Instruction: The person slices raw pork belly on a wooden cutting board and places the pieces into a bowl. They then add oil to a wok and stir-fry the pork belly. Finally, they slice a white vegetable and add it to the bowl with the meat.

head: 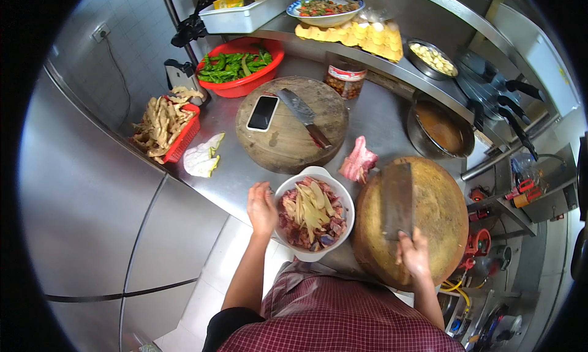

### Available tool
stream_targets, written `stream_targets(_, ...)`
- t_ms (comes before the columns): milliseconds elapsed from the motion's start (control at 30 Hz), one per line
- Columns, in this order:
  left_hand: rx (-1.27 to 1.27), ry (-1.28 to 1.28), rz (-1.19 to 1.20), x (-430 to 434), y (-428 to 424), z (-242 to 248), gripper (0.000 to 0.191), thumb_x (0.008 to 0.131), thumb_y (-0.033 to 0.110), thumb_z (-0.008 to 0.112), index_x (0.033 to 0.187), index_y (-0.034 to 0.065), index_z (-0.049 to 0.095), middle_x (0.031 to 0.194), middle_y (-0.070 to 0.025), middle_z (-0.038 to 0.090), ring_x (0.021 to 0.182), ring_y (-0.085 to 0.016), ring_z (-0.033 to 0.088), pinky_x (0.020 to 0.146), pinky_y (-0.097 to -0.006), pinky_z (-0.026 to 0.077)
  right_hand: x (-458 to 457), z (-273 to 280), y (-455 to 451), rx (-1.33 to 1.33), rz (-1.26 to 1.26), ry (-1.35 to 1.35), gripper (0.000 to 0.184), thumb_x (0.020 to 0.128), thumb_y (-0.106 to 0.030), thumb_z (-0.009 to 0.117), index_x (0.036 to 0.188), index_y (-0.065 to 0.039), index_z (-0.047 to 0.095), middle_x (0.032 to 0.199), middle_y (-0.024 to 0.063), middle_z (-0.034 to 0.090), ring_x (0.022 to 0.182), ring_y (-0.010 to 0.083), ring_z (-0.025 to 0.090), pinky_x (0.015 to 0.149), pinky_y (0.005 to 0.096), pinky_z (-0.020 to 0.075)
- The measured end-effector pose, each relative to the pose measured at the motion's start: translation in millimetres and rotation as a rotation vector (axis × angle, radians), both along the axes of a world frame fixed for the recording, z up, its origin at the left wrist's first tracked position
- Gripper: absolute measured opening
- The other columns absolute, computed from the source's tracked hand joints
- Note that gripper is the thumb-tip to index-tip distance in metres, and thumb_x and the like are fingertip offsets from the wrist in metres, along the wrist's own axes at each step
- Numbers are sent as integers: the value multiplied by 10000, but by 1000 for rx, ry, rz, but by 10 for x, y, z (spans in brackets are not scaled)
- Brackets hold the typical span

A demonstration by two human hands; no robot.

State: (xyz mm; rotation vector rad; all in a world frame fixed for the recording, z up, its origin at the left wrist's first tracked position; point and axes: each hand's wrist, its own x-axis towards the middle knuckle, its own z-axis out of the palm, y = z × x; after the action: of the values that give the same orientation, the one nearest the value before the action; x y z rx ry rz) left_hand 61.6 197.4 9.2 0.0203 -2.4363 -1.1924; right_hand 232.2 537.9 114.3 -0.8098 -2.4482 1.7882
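My right hand [415,252] grips the handle of a broad cleaver [397,200], whose dark blade is over the left part of a thick round wooden chopping block [441,205]. Beside the left rim of a white bowl [349,209] is my left hand [262,208], a little blurred and holding nothing; whether it touches the rim I cannot tell. Chunks of raw meat [294,232] fill the bowl, topped with pale yellow slices [312,205], possibly ginger. A slab of raw streaky meat [359,159] lies on the steel counter behind the block.
Another chopping block [257,145] carries a phone [262,113] and a second cleaver [298,108]. Around it are a red basin of green peppers [239,67], a red basket of ginger-like roots [163,127], a white cloth-like piece [202,155], a jar [344,79] and a pot of brown liquid [441,127].
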Motion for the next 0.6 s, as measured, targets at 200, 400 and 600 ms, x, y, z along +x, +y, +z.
stream_targets(200, -332, -119, -184, -204, -529, -553, 302, 795, 84, 722, 1096, 98, 710, 1129, -157, 648, 1040, -353, 621, 930, -432, 511, 240, -138, 290, 29, -248, -35, 142, 1011, -126, 527, 893, -72, 469, 541, -4, 437, 387, 106, 443, 348, 294, 391)
stream_targets(400, -403, -29, -219, -632, -831, -365, 170, 805, 120, 719, 970, 87, 742, 1042, -142, 703, 1014, -322, 654, 889, -412, 528, 346, -508, 489, 16, -309, -87, 90, 1018, -140, 501, 989, -74, 448, 521, -18, 376, 357, 99, 382, 303, 302, 320)
stream_targets(600, -352, 248, 207, -1525, -1830, 420, 92, 876, 93, 632, 908, 22, 681, 913, -174, 649, 881, -383, 630, 805, -459, 523, 376, -454, 618, 464, -78, -227, 490, 1008, -335, 576, 1328, 36, 545, 900, 195, 660, 648, 250, 601, 577, 386, 485)
